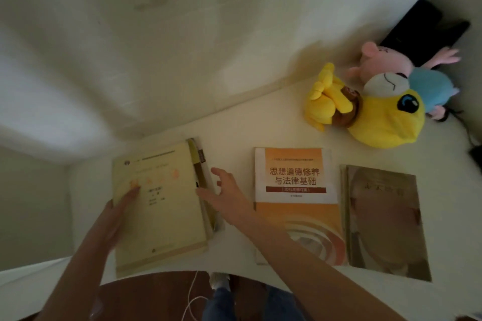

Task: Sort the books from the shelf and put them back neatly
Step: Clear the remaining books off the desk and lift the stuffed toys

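Mid-sort: left hand (116, 215) grips the yellow book (161, 206) topping the left pile on the tabletop (234, 135), while the right hand (227, 193) hovers alongside, fingers spread, released. Next, likely: square that pile's edges.

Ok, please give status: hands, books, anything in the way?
Left hand on left edge of yellow book, grip unclear. Right hand open beside that pile. Orange book and brown book lie flat. Plush toys at back, not blocking.

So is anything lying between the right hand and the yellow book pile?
Nothing visible. The right hand is at the right edge of the yellow book pile, with nothing between them; the left hand is at its left edge.
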Demonstrator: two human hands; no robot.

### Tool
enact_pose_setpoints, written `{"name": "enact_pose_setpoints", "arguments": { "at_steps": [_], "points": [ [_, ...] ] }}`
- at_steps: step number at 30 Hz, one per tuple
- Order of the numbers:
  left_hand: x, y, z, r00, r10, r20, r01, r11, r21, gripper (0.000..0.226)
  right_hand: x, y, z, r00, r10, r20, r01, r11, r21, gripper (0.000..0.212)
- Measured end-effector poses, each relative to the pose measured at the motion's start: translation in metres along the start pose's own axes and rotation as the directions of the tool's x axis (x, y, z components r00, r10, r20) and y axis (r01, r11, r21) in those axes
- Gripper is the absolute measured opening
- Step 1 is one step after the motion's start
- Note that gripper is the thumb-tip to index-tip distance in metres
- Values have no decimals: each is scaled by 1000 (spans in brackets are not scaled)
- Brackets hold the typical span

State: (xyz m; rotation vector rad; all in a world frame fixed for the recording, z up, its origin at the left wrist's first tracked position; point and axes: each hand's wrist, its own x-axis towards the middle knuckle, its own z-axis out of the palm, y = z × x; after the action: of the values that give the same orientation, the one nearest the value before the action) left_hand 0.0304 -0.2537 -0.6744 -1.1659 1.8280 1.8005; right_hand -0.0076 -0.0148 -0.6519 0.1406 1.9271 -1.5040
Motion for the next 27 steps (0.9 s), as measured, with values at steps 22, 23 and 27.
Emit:
{"name": "enact_pose_setpoints", "arguments": {
  "at_steps": [22, 23, 27],
  "points": [
    [1, 2, 20, 999, -15, -52, 16, 1000, 10, 73, 42, 13, 31, 955, 295, -33, -297, 950, -98, 112],
    [1, 2, 24, 998, -23, -65, 25, 999, 38, 84, 41, 14, 29, 956, 291, -31, -292, 954, -72, 110],
    [5, 2, 28, 992, -38, -120, 55, 988, 144, 84, 37, 15, 21, 962, 270, -21, -270, 963, 5, 95]
  ]
}}
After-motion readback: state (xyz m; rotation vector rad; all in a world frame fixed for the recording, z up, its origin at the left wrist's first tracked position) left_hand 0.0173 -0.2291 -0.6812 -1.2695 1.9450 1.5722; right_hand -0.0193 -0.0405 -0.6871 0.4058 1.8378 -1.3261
